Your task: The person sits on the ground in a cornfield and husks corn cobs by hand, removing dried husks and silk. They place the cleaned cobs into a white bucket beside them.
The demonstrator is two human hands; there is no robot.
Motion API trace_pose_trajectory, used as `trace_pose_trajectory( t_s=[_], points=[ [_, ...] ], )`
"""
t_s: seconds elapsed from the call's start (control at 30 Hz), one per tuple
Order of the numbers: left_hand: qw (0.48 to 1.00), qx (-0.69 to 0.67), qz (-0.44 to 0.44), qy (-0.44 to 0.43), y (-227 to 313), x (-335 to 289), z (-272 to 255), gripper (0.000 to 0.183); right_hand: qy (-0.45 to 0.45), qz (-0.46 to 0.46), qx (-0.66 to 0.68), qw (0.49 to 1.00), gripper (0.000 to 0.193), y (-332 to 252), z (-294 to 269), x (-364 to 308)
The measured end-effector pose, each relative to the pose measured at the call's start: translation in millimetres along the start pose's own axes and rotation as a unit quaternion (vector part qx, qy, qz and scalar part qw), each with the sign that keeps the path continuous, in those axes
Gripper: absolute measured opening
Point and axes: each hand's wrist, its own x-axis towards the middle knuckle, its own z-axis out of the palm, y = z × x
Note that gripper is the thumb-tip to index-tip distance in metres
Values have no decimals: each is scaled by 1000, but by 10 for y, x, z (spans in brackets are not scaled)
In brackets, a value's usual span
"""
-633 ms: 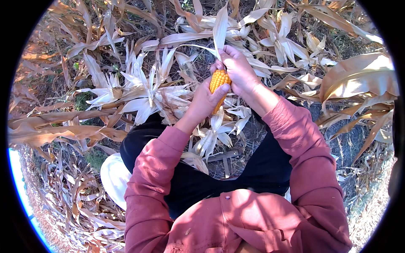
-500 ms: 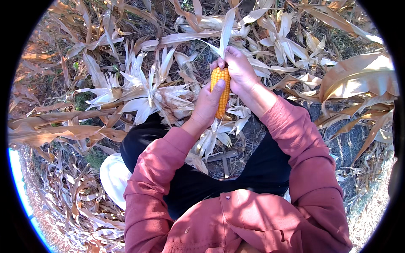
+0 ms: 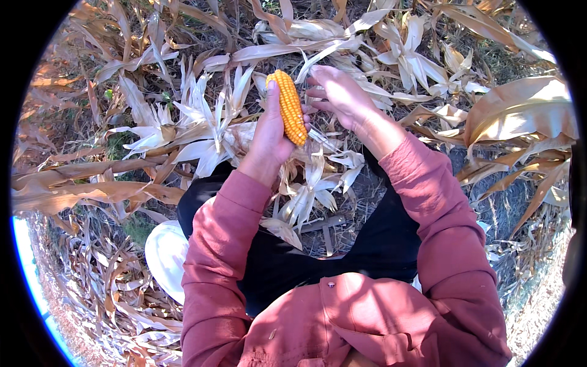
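Note:
A bare yellow corn cob (image 3: 287,110) lies along my left hand (image 3: 269,129), the thumb on its near left side and fingertips showing at its right edge. It tilts, its upper end leaning left. To its right, my right hand (image 3: 342,96) is off the cob with fingers spread and nothing in them. A pale strip of husk (image 3: 310,61) shows just beyond that hand's fingertips; whether they touch cannot be made out. Below the cob, peeled husks (image 3: 310,189) lie on the ground between my legs.
Opened dry husks (image 3: 211,131) spread on the left, and more husks (image 3: 416,61) lie at the far right. A broad dry leaf (image 3: 520,113) arches at the right. Long stalks (image 3: 92,171) cross the left side. A white rounded object (image 3: 166,260) is beside my left leg.
My right hand has let go of the cob and the husk strip and opened. My left hand has carried the cob to the left and tilted it.

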Motion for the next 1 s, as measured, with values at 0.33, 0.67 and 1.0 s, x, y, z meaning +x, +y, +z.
trace_pose_trajectory(
  t_s=[0.33,0.67,1.0],
  points=[
    [991,99,-37,-79,-73,-227,-154,53,-10,-41,60,997,34,315,77,62],
    [985,111,-70,-114,-17,-269,-169,43,82,-79,183,976,25,69,-139,111],
    [993,5,51,-110,6,-257,-146,29,48,-23,268,962,33,131,-89,96]
  ],
)
